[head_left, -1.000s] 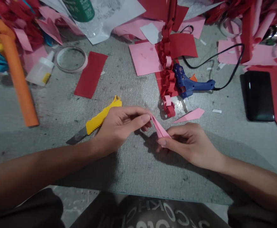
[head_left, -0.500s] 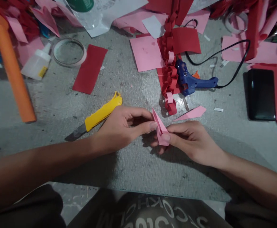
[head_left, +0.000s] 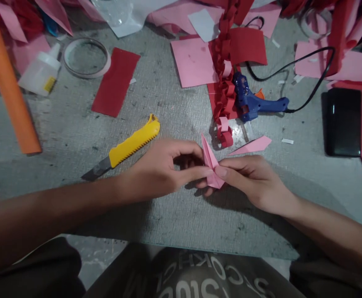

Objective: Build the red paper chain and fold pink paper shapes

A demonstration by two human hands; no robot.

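Note:
A folded pink paper piece (head_left: 213,179), pointed at its upper end, is pinched between both hands just above the table (head_left: 174,219). My left hand (head_left: 171,165) grips its left side, the thumb pressed near the middle fold. On the right side, my right hand (head_left: 252,178) pinches it with thumb and forefinger, and the two thumb tips nearly meet. Another folded pink piece (head_left: 253,145), long and pointed, lies just beyond my right hand. A yellow cutter (head_left: 134,144) with its blade out rests beyond my left forearm.
A red and pink paper chain (head_left: 225,95) lies beside a blue glue gun (head_left: 258,103) with a black cord. Farther left are a red strip (head_left: 117,82), a tape roll (head_left: 108,64), a glue bottle (head_left: 42,74) and an orange roll (head_left: 16,95). A black case (head_left: 343,122) sits right.
My left thumb has moved right, onto the middle of the folded paper beside my right thumb. The paper's lower part is spread wider. The whole view has shifted slightly.

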